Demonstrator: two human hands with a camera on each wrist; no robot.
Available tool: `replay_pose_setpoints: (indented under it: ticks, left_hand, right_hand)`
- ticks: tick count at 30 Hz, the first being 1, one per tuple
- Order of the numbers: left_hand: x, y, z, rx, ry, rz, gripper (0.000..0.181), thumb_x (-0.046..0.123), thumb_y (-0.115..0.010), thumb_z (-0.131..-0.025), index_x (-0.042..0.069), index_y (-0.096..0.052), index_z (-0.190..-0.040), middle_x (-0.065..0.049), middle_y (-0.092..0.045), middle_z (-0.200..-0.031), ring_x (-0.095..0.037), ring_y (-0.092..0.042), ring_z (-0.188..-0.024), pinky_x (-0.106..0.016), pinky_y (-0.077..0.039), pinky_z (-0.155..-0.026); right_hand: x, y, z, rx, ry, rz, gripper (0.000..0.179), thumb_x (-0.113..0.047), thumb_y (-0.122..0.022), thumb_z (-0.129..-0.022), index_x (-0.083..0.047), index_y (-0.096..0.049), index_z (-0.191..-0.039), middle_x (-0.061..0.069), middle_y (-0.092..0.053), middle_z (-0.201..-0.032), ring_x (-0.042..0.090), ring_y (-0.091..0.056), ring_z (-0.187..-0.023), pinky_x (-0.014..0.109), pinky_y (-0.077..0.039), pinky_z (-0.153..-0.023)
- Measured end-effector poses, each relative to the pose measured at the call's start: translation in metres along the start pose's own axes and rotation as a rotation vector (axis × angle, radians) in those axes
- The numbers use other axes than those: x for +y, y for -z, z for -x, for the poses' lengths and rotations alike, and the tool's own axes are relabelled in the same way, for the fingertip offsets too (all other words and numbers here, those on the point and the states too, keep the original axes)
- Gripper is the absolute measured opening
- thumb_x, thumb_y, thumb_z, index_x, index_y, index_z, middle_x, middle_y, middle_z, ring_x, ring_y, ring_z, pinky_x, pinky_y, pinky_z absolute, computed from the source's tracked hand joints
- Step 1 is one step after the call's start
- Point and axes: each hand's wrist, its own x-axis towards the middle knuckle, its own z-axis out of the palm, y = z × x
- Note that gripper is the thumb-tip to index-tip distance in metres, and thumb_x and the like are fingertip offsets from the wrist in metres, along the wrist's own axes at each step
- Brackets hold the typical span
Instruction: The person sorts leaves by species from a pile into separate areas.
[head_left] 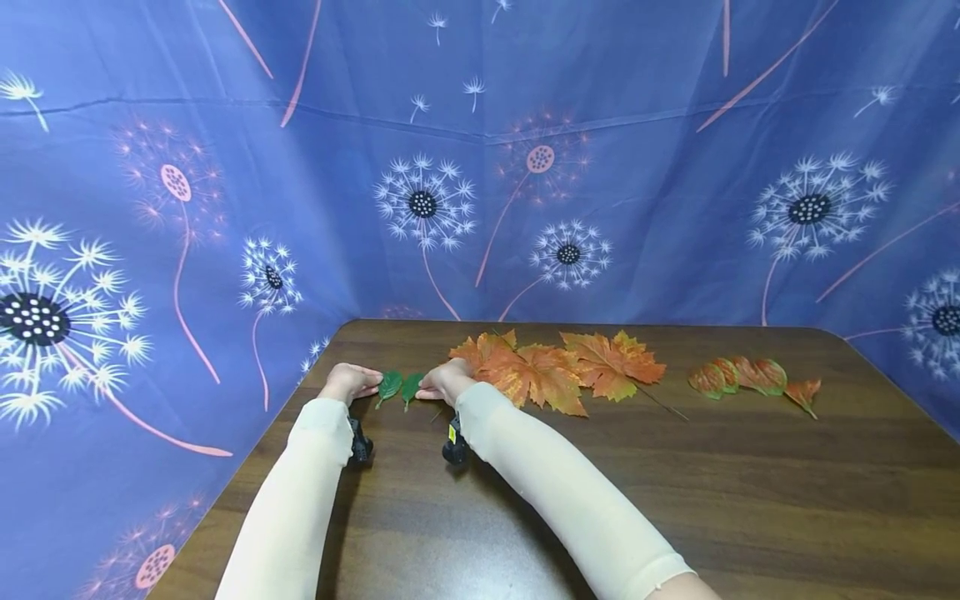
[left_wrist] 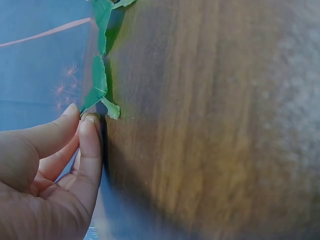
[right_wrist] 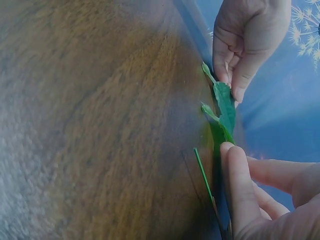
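Two small green leaves lie side by side near the far left of the wooden table. My left hand (head_left: 351, 383) pinches the outer edge of the left green leaf (head_left: 389, 385) between thumb and finger, as the left wrist view shows. At the right green leaf (head_left: 412, 387), my right hand (head_left: 447, 381) pinches the edge with thumb and index finger. In the right wrist view the left leaf (right_wrist: 226, 102) and right leaf (right_wrist: 218, 134) sit close together, stems toward me. A thin green stem (right_wrist: 202, 172) lies beside the right hand.
Large orange maple-like leaves (head_left: 534, 375) lie just right of the right hand, partly hidden by it. Farther right is a row of red-green leaves (head_left: 765, 377). Behind the table (head_left: 720, 500) hangs a blue dandelion-print cloth (head_left: 637, 167). Black cameras (head_left: 361, 446) sit under both wrists.
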Motion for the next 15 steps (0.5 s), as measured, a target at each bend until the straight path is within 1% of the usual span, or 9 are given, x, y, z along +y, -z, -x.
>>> replay_pose_setpoints:
  ticks: [3,5,6,7,8,9,11,13,15]
  left_hand:
    - [0.003,-0.006,0.005,0.045,0.008,-0.017,0.015,-0.005,-0.077,-0.076,-0.010,-0.073,-0.090,-0.017,-0.074,-0.085,-0.015,-0.071,-0.070,-0.029,-0.060,-0.069]
    - [0.001,-0.006,0.001,0.053,0.001,-0.017,0.015,-0.004,-0.077,-0.077,-0.010,-0.073,-0.090,-0.017,-0.074,-0.086,-0.015,-0.071,-0.071,-0.028,-0.060,-0.070]
    - [0.005,-0.009,0.004,0.080,0.023,-0.036,0.017,-0.005,-0.076,-0.078,-0.011,-0.072,-0.094,-0.018,-0.074,-0.091,-0.015,-0.071,-0.073,-0.030,-0.060,-0.074]
    - [0.002,-0.006,-0.001,0.061,0.001,-0.018,0.016,-0.005,-0.077,-0.077,-0.011,-0.072,-0.090,-0.018,-0.074,-0.087,-0.016,-0.071,-0.071,-0.029,-0.060,-0.070]
    - [0.005,-0.007,0.001,0.063,0.001,-0.017,0.016,-0.004,-0.077,-0.077,-0.012,-0.072,-0.091,-0.018,-0.074,-0.088,-0.016,-0.071,-0.071,-0.030,-0.060,-0.070]
    - [0.011,-0.012,0.008,0.080,0.017,-0.033,0.020,-0.004,-0.076,-0.078,-0.013,-0.071,-0.096,-0.019,-0.073,-0.093,-0.017,-0.071,-0.074,-0.031,-0.060,-0.075]
    - [0.021,-0.015,0.020,0.071,0.002,-0.033,0.022,-0.001,-0.077,-0.078,-0.013,-0.070,-0.096,-0.020,-0.073,-0.094,-0.016,-0.070,-0.071,-0.030,-0.060,-0.074]
    - [0.039,-0.025,0.044,0.085,0.008,-0.060,0.025,0.000,-0.075,-0.081,-0.016,-0.068,-0.099,-0.023,-0.072,-0.099,-0.014,-0.068,-0.068,-0.029,-0.060,-0.073]
    - [0.059,-0.039,0.072,0.115,0.020,-0.109,0.029,0.000,-0.069,-0.086,-0.019,-0.063,-0.108,-0.027,-0.068,-0.111,-0.011,-0.067,-0.070,-0.029,-0.059,-0.078]
  right_hand:
    - [0.001,0.002,0.000,-0.008,0.012,-0.004,0.057,0.017,-0.065,-0.081,0.016,-0.043,-0.134,0.030,-0.065,-0.112,0.034,-0.069,-0.099,0.031,-0.059,-0.076]
    - [0.000,0.004,0.000,-0.017,0.016,-0.004,0.053,0.017,-0.064,-0.082,0.017,-0.046,-0.132,0.031,-0.064,-0.115,0.034,-0.069,-0.100,0.030,-0.059,-0.077]
    - [0.000,0.005,0.000,-0.014,0.020,-0.003,0.052,0.017,-0.064,-0.081,0.017,-0.047,-0.130,0.031,-0.063,-0.117,0.034,-0.069,-0.100,0.030,-0.059,-0.077]
    - [-0.001,0.006,0.000,-0.012,0.021,0.002,0.050,0.016,-0.065,-0.081,0.017,-0.049,-0.129,0.031,-0.062,-0.120,0.034,-0.069,-0.099,0.030,-0.059,-0.077]
    - [-0.002,0.007,0.000,-0.007,0.023,0.005,0.049,0.016,-0.065,-0.081,0.017,-0.050,-0.127,0.031,-0.060,-0.122,0.033,-0.070,-0.098,0.031,-0.059,-0.077]
    - [-0.002,0.007,-0.001,0.002,0.025,0.016,0.048,0.016,-0.066,-0.080,0.016,-0.052,-0.126,0.030,-0.059,-0.124,0.032,-0.071,-0.096,0.030,-0.059,-0.077]
    - [-0.004,0.009,-0.001,0.013,0.025,0.028,0.046,0.015,-0.068,-0.080,0.015,-0.054,-0.123,0.029,-0.059,-0.125,0.031,-0.072,-0.092,0.031,-0.060,-0.076]
    - [-0.005,0.010,-0.001,0.007,0.020,0.037,0.045,0.015,-0.068,-0.079,0.015,-0.054,-0.122,0.028,-0.059,-0.124,0.030,-0.072,-0.091,0.031,-0.060,-0.076]
    - [-0.006,0.014,0.000,-0.015,0.017,0.040,0.042,0.013,-0.068,-0.081,0.015,-0.055,-0.121,0.028,-0.061,-0.121,0.030,-0.072,-0.093,0.031,-0.059,-0.077]
